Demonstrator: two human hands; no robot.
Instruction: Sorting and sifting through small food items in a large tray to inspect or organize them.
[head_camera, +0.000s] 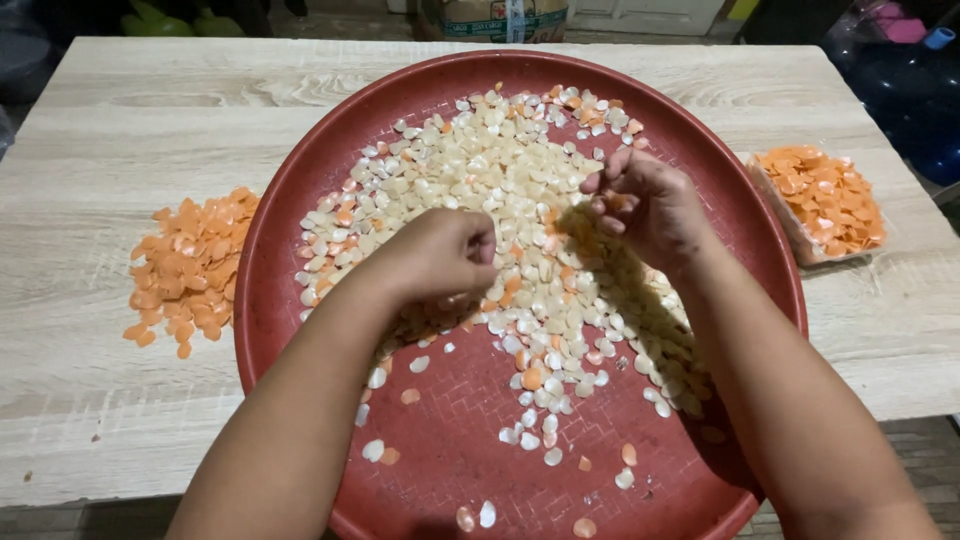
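A large round red tray (300, 200) sits on a pale wooden table and holds a spread of small white and orange chips (500, 170). My left hand (440, 250) hovers over the middle of the spread, fingers curled shut, with what it holds hidden. My right hand (645, 200) is raised over the right part of the spread, fingertips pinched on a few orange chips.
A loose pile of orange chips (190, 265) lies on the table (120, 130) left of the tray. A clear bag of orange chips (822, 200) rests to the right. Dark objects and a blue bottle (915, 80) stand beyond the far right edge.
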